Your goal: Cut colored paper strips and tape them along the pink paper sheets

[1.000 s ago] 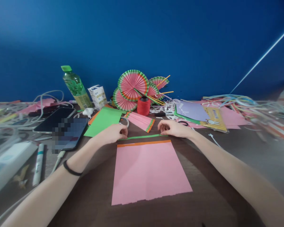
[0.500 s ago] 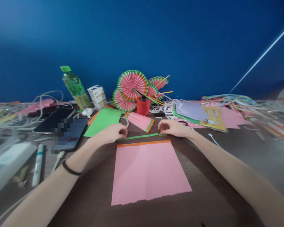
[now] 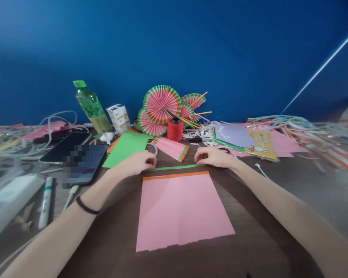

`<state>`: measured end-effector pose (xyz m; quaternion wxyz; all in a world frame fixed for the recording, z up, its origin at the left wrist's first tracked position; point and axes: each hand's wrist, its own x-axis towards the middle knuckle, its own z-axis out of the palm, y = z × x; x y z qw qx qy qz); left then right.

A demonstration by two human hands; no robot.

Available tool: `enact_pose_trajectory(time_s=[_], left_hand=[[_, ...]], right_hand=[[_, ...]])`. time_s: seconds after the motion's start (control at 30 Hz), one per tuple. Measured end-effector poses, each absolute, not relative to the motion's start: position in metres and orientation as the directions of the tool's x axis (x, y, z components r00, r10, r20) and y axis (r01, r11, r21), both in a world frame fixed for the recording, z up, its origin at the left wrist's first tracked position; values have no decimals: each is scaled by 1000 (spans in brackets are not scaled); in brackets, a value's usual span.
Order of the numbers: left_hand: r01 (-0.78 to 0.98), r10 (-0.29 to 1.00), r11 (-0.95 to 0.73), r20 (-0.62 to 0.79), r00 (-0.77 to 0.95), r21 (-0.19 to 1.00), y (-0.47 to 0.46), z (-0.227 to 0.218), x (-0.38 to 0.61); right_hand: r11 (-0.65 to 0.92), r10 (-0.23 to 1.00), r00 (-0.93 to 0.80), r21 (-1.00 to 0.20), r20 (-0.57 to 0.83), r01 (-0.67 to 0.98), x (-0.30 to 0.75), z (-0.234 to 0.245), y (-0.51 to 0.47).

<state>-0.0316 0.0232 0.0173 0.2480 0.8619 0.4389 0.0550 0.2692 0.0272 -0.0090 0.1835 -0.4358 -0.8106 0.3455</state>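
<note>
The left hand [image 3: 143,162] and right hand [image 3: 210,156] are pinching a green strip [image 3: 175,167] near its ends, just beyond the pink sheet [image 3: 184,210], towards the worktop's [image 3: 185,264] back edge, where paper fans [image 3: 162,101] are crowding. Dark wood is showing along the sheet's sides.

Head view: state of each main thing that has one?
Left hand, grip closed on green strip
Right hand, grip closed near strip's right end
Green strip, straight
Pink sheet, flat, near edge ragged
Pleated paper, folded
Front round fan, spread
Bottle, capped
Red spool, upright
</note>
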Motion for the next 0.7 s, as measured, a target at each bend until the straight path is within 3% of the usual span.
enact_pose_trajectory(time_s=[0.7], left_hand=[[728,782,-494,-123,611,476,25,15,-33]], right_hand=[[396,815,-580,-730,-1,558,271,-9,28]])
